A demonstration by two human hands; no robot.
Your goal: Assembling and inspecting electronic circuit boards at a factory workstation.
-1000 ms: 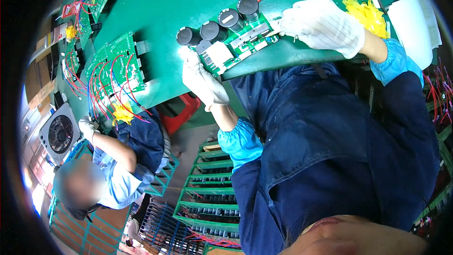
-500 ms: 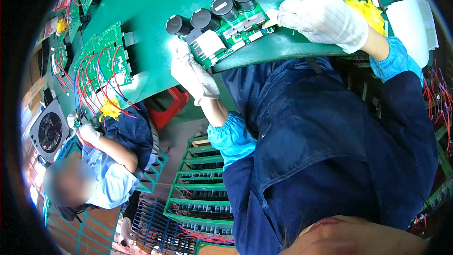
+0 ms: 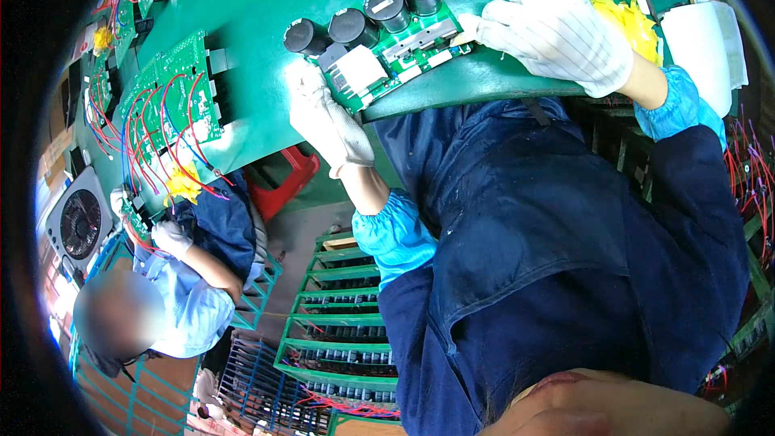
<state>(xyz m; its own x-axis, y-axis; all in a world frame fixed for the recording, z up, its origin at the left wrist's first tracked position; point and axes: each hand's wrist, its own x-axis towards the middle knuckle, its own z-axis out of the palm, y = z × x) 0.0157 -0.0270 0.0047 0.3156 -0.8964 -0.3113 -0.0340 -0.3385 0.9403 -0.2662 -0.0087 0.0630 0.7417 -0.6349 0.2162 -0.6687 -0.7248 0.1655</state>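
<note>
The white-gloved right hand is held curled, with a small pale piece pinched at the fingertips, beside the board's right end. The gloved left hand is set against the board's left end with fingers bunched; whether the edge is gripped or only steadied cannot be told. The green board is seen at upper centre of the frame, near the edge of the green table. Along its far side four black cans are carried, so it is judged fairly heavy and weighted to that side. The board is likely stiff but fragile at its small parts, and smooth under gloves. It is best taken by its bare edges at both ends, with the cans and the pale block left unpressed.
</note>
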